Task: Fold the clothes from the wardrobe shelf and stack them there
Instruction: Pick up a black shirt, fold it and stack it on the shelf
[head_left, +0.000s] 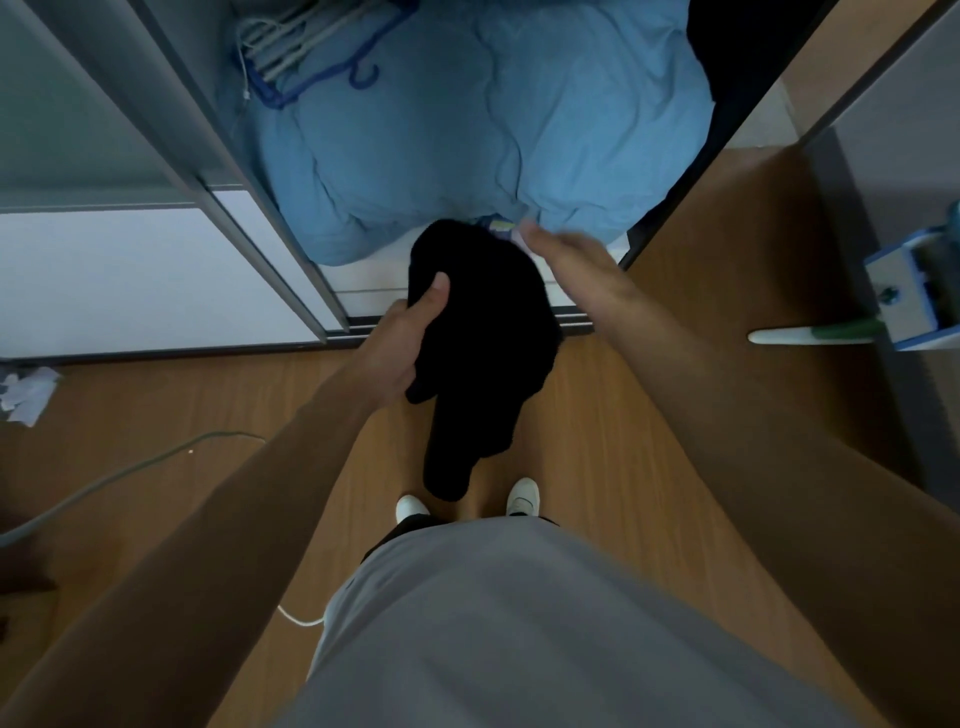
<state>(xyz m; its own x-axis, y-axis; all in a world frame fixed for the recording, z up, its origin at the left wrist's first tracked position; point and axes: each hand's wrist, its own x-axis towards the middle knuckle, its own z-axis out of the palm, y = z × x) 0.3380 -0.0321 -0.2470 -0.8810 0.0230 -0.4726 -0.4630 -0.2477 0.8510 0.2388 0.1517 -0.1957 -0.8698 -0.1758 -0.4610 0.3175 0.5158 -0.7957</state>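
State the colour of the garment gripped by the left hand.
Black garment, seen in the head view.

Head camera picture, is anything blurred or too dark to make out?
In the head view the light is dim overall; the right hand is smeared by motion blur; the black garment gripped by the left hand is so dark that its folds are lost; wide-angle stretch grows toward the corners.

A black garment (483, 338) hides left hand's (397, 351) fingers; right hand (574, 260) blurred.
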